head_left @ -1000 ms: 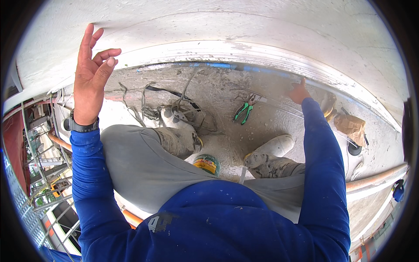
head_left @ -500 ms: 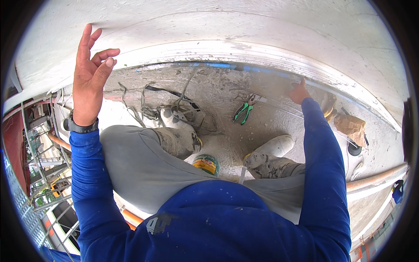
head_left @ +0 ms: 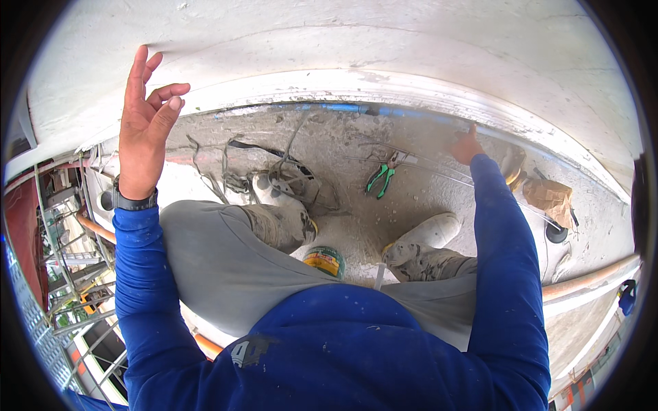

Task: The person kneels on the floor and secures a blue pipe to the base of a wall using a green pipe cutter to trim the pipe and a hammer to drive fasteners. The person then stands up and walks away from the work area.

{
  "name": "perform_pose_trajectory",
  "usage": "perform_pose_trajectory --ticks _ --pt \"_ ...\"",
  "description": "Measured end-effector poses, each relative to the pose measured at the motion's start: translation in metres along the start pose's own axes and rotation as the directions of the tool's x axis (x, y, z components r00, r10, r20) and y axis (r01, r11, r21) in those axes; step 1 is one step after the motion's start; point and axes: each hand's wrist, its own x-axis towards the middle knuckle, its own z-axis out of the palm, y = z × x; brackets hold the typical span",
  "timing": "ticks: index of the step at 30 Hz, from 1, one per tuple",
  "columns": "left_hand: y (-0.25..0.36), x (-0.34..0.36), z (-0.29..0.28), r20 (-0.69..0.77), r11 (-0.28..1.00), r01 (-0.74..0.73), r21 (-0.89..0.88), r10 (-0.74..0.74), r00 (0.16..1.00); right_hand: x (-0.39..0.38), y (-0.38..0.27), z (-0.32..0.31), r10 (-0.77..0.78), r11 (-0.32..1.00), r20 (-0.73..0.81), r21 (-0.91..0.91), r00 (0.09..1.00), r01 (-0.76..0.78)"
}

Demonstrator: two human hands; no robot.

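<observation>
Both arms (head_left: 508, 253) outstretched; left hand (head_left: 146, 123) splayed, right hand (head_left: 467, 145) near blue pipe (head_left: 343, 107).

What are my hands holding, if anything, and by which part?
The left hand holds nothing; whether the right hand holds anything cannot be told from this view.
</observation>
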Motion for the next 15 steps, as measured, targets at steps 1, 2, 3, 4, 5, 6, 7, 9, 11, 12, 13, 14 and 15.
perform_pose_trajectory --ticks 1,2,3,4,5,6,7,9,11,12,13,14,15 --pt "0.001 0.0 0.0 -0.002 1.0 0.002 0.008 -0.002 1.0 0.005 0.004 0.006 0.012 1.0 -0.007 0.01 1.0 -0.012" --pt "0.002 0.001 0.0 -0.004 1.0 0.004 0.016 -0.004 1.0 0.008 0.011 0.011 0.013 1.0 0.005 0.018 1.0 -0.013" --pt "0.002 -0.001 -0.001 -0.009 0.999 0.013 0.03 -0.012 1.0 0.011 0.008 0.011 0.003 1.0 0.019 0.026 1.0 -0.004" --pt "0.003 -0.003 -0.002 -0.007 0.999 0.028 0.045 -0.028 1.0 0.005 -0.003 -0.001 -0.018 0.999 0.053 0.031 0.998 0.016" --pt "0.004 -0.005 -0.002 -0.005 0.997 0.044 0.06 -0.044 0.999 0.0 -0.014 -0.011 -0.039 0.999 0.087 0.037 0.995 0.036" --pt "0.006 -0.003 -0.001 0.001 0.997 0.045 0.061 -0.045 0.999 -0.003 -0.01 -0.011 -0.014 0.999 0.062 0.05 0.998 0.011" --pt "0.006 -0.002 0.0 0.0 0.997 0.04 0.064 -0.04 0.999 -0.001 -0.006 -0.005 0.003 0.998 0.041 0.064 0.999 -0.006" --pt "0.004 -0.002 0.0 -0.003 0.997 0.036 0.075 -0.036 0.999 0.0 -0.005 -0.002 0.006 0.997 0.032 0.073 0.999 -0.009" --pt "0.003 -0.004 -0.001 -0.001 0.996 0.038 0.081 -0.038 0.999 -0.001 -0.011 -0.006 -0.023 0.998 0.057 0.063 0.998 0.019" --pt "0.003 -0.003 -0.001 0.0 0.996 0.033 0.078 -0.034 0.999 0.002 -0.005 -0.001 -0.003 0.997 0.036 0.071 0.999 0.0" --pt "0.003 -0.002 -0.001 0.003 0.997 0.027 0.067 -0.027 1.0 0.006 0.001 0.006 0.017 0.997 0.017 0.08 1.0 -0.018" --pt "0.003 0.0 0.0 0.006 0.998 0.02 0.055 -0.021 1.0 0.009 0.008 0.012 0.022 0.996 0.021 0.082 1.0 -0.024" --pt "0.002 -0.001 0.0 0.008 0.999 0.02 0.05 -0.021 1.0 0.012 0.007 0.013 0.018 0.996 0.029 0.085 0.999 -0.02"
